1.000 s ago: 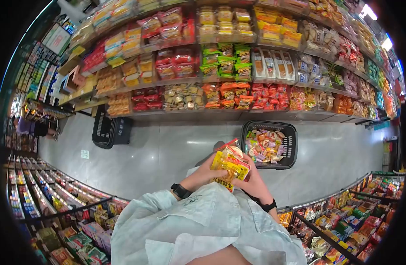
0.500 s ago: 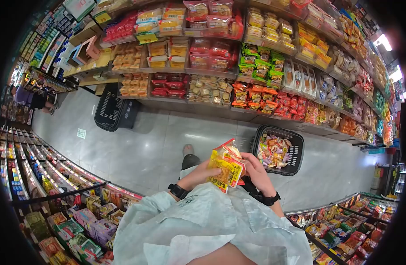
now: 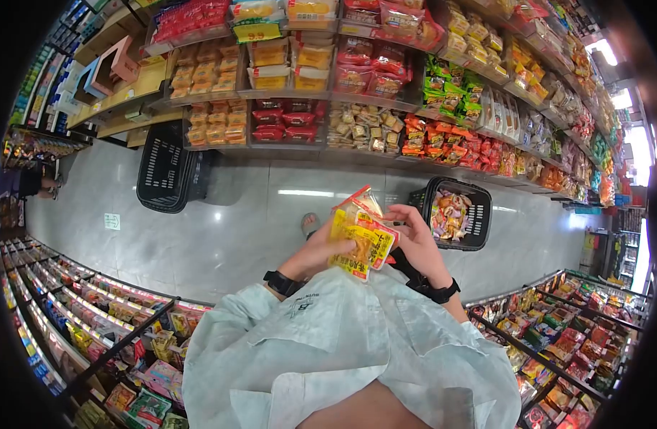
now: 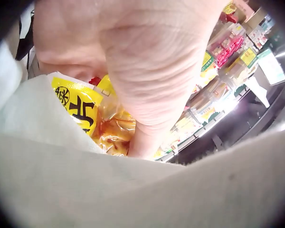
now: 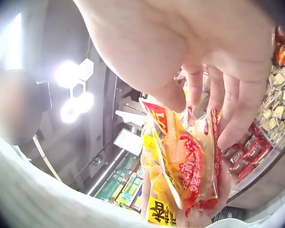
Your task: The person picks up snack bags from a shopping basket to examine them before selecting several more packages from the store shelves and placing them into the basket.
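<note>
Left: a pale label [image 3: 111, 221] on the grey floor [image 3: 242, 236], followed by a black basket [image 3: 194, 182] standing near the foot of the shelves [image 3: 289, 152]. The lowest shelf row carries, in order, wrapped buns [image 3: 215, 123], dark red packets [image 3: 284, 121], small tan packets [image 3: 364, 129] and orange-red packets [image 3: 435, 137].

Centre: of the two hands, the left hand [image 3: 317, 252] grasps a yellow packet [image 3: 360, 254], its thumb laid across the front; a black band [image 3: 283, 284] circles that wrist. The yellow packet lies tilted just above the wearer's pale green shirt [image 3: 325, 329]. Its clear film shows orange contents in the left wrist view. Together with it is a red-lettered packet [image 5: 191, 166] (best seen from the right wrist, where the two stand side by side, edges uppermost).

Right of centre: the right hand [image 3: 420, 247] has its fingers bent at the right-hand edge of the packets; whether it grips one cannot be told.

Far right: a second basket [image 3: 477, 218], also black, stands on the floor close to the shelves, with mixed snack packs [image 3: 448, 214] inside. At lower right, a display rack holds goods in bright wrappers.
</note>
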Motion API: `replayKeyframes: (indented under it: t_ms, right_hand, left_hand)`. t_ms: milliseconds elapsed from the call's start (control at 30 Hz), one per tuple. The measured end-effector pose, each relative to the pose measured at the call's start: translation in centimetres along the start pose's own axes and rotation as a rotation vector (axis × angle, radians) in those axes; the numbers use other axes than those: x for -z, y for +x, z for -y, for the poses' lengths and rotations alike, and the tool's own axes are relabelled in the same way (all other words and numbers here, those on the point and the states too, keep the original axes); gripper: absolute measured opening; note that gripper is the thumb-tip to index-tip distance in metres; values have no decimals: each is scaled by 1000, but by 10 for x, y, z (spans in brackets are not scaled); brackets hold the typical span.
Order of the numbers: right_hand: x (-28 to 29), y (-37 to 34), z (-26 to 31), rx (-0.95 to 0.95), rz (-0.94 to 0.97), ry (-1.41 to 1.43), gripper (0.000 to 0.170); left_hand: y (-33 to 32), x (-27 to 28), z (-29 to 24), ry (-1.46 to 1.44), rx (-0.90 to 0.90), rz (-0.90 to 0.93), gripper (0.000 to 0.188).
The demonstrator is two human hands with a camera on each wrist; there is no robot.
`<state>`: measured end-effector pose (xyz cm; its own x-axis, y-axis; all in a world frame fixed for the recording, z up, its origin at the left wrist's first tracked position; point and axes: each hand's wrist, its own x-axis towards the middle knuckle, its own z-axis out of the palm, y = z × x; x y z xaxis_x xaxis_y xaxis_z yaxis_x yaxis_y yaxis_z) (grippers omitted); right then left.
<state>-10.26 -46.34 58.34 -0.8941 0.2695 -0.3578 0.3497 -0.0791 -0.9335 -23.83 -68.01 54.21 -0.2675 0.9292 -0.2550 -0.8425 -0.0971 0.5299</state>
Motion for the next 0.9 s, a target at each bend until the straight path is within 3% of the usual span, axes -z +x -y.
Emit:
replayKeyframes:
  t_ms: [100, 200, 333, 367, 733, 900]
  right_hand:
    - [-16, 16, 16, -93, 3, 101, 28]
    - [-29, 33, 34, -73, 146, 243, 21]
    - [-48, 69, 35, 52, 286, -107, 16]
    - [-49, 81, 31, 58, 302, -86, 14]
    - [-61, 218, 84, -180, 579, 98, 22]
    - [-63, 282, 109, -95, 585, -13, 25]
  left_hand:
    - [-4, 21, -9, -44, -24, 0, 88]
    - [-9, 38, -15, -49, -72, -21, 89]
    - [-16, 53, -22, -11, -217, -100, 90]
    - [-17, 57, -26, -5, -239, -108, 89]
    - [-5, 100, -83, -103, -331, -385, 80]
    - [12, 107, -112, -171, -457, -462, 78]
